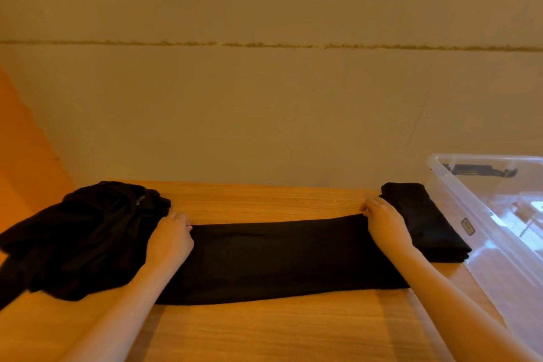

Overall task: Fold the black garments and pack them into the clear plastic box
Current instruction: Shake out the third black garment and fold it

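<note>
Wood-grain table (264,332) bears a black garment (273,258) laid flat, mid-fold, its far corners pinched by left hand (172,236) and right hand (383,219). One folded piece (423,220) waits beside the clear box (499,214), seemingly unpacked; a heap (82,232) at left remains unfolded.

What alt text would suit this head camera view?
Two bare hands, left hand and right hand, pinch the far edge of a long black garment spread on a wooden table, between a crumpled black clothes pile, a folded black garment and a clear plastic box.
</note>
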The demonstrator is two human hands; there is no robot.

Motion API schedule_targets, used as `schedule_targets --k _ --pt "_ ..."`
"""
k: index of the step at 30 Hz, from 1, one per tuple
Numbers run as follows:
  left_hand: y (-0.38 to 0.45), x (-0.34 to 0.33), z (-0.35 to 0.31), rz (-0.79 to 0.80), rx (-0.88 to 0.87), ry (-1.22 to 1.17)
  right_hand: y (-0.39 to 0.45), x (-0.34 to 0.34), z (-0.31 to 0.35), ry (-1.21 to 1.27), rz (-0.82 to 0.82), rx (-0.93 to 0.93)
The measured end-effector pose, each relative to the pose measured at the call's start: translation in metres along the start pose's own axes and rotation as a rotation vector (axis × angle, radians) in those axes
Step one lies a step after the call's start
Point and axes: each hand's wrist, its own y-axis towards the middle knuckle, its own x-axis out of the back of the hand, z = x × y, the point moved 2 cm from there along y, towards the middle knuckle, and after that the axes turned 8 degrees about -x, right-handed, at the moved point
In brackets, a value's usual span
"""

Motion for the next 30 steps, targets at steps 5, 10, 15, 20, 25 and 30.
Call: schedule_targets --k 5,10,15,20,25,30 --pt "-0.004 -0.002 0.002 -0.085 0.011 -0.045 0.007 -0.006 0.0 -0.102 0.085 -0.032" --pt "-0.002 -0.002 0.005 -0.117 0.038 -0.115 0.007 -0.013 0.002 -0.065 0.033 -0.094" --pt "-0.006 0.006 -0.002 -0.128 -0.014 -0.009 -0.001 -0.015 0.002 -0.063 -0.053 -0.047" --pt "-0.026 0.006 -0.05 0.02 -0.12 0.005 -0.002 -0.013 0.005 -0.046 -0.069 -0.12" --pt "-0.037 -0.014 -0.051 0.331 -0.009 0.107 -0.006 -0.012 0.005 -0.196 -0.122 -0.055" --pt "-0.035 -0.014 -0.048 0.37 -0.015 0.148 -0.018 -0.015 0.035 -0.164 -0.014 0.186"
